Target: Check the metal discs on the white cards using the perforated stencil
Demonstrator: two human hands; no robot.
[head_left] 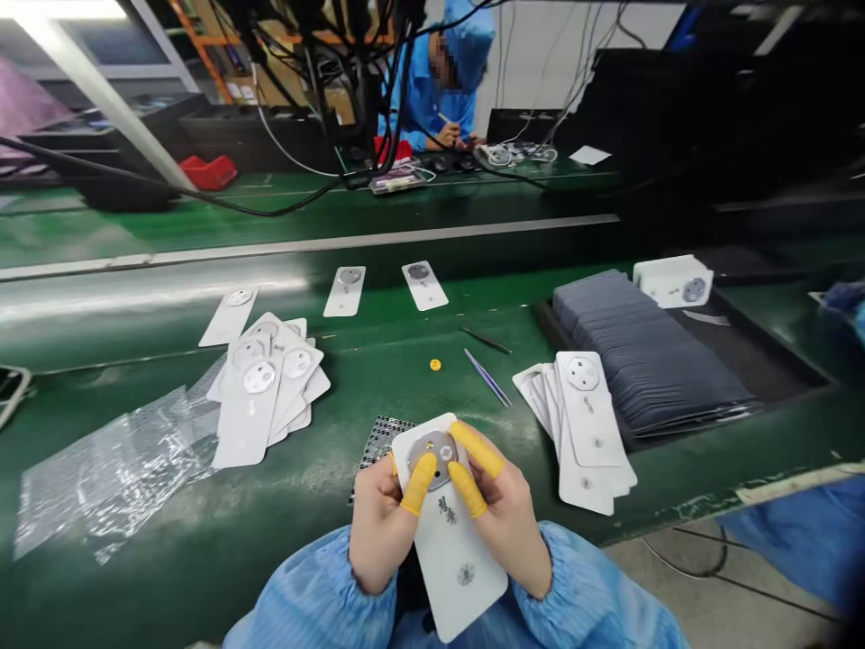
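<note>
White panel (459,572) grasped at its far end between left hand (382,523) and right hand (510,514), left thumb (419,487) on grey disc (441,440); purple tweezers (487,377) beyond the grip, panel pile (247,415) to its left

Single head-worn view, forward and down, close over green workbench (378,374)

Tangled black cables (355,131) are suspended over the far green bench (487,196), where a small red plastic bin (209,173) is set beside a slanted white post (101,90). A slim pale tool (444,119) is held by a co-worker in blue clothing (419,104); a flat white sheet (590,155) is laid near bunched white cords (520,155).
</note>
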